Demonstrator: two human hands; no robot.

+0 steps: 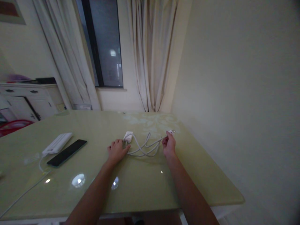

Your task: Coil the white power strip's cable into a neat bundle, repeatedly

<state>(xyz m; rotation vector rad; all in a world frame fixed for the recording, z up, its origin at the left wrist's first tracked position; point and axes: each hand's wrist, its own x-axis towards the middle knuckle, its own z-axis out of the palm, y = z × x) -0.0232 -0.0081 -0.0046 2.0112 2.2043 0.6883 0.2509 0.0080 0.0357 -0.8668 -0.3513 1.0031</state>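
Observation:
A white extension cord (142, 151) lies in loose crossing loops on the table between my hands. At its right end, the white plug (171, 132) with metal prongs points away to the right, pinched in the closed fingers of my right hand (169, 144). On the left, the cord's white socket block (128, 137) rests on the tabletop. My left hand (117, 151) lies palm down just in front of the block, fingers apart. Its thumb and index finger are against the cord, which partly hides behind them.
The pale green glossy table (145, 184) has a wall (234, 93) along its right side. To my left lie a dark phone (67, 153) and a white power strip (57, 143) with a cable (23, 195) trailing forward. Curtains (153, 56) hang beyond the far edge.

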